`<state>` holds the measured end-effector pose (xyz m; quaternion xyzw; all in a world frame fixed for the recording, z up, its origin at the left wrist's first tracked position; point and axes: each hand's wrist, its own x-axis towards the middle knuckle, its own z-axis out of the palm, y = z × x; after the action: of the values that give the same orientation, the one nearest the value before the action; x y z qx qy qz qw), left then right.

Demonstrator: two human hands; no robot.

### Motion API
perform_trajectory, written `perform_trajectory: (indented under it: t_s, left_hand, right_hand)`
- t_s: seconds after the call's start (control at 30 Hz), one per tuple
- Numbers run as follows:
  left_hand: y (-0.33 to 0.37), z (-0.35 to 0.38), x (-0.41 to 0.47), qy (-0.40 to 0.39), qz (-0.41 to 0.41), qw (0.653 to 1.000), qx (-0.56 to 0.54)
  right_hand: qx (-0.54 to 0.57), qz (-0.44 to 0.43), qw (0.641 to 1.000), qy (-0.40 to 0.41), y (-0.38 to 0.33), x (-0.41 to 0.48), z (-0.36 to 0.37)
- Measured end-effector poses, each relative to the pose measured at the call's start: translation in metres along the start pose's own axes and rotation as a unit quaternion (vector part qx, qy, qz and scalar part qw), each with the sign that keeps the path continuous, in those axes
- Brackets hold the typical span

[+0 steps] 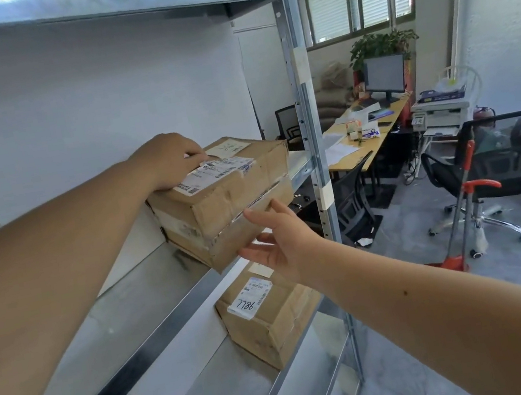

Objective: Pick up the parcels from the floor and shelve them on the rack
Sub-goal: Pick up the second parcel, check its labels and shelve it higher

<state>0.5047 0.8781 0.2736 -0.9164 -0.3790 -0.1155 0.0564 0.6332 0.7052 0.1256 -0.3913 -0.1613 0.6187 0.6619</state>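
A brown cardboard parcel (235,198) with white shipping labels sits on the middle shelf of the metal rack (158,333), its near corner jutting past the shelf's front edge. My left hand (169,161) lies flat on the parcel's top at its far left edge. My right hand (280,239) is spread open against the parcel's near lower side, fingertips touching the taped seam. A second parcel (270,317), marked 7786 on its label, stands on the shelf below at the right end.
The rack's upright post (308,119) stands just right of the parcels. Beyond it are a desk with a monitor (385,76), a printer (442,113), black office chairs (496,162) and a red-handled mop stand (464,217) on the grey floor.
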Motion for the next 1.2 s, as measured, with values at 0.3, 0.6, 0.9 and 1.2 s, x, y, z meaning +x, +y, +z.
perform_trajectory:
  t_s: [0.3, 0.6, 0.9, 1.2]
  left_hand:
    - [0.004, 0.011, 0.006, -0.016, -0.105, 0.989, -0.098]
    - [0.022, 0.009, 0.006, -0.085, -0.161, 0.982, -0.056]
    - [0.028, 0.014, 0.003, -0.103, -0.221, 0.966, -0.082]
    - [0.034, 0.011, 0.002, -0.100, -0.222, 0.965, -0.093]
  right_hand:
    - [-0.070, -0.023, 0.997, 0.014, -0.011, 0.016, -0.008]
    - [-0.100, -0.005, 0.995, 0.014, -0.019, 0.026, -0.012]
    - [-0.138, 0.009, 0.990, 0.022, -0.026, 0.033, -0.006]
    - [-0.180, 0.015, 0.983, 0.029, -0.033, 0.040, 0.003]
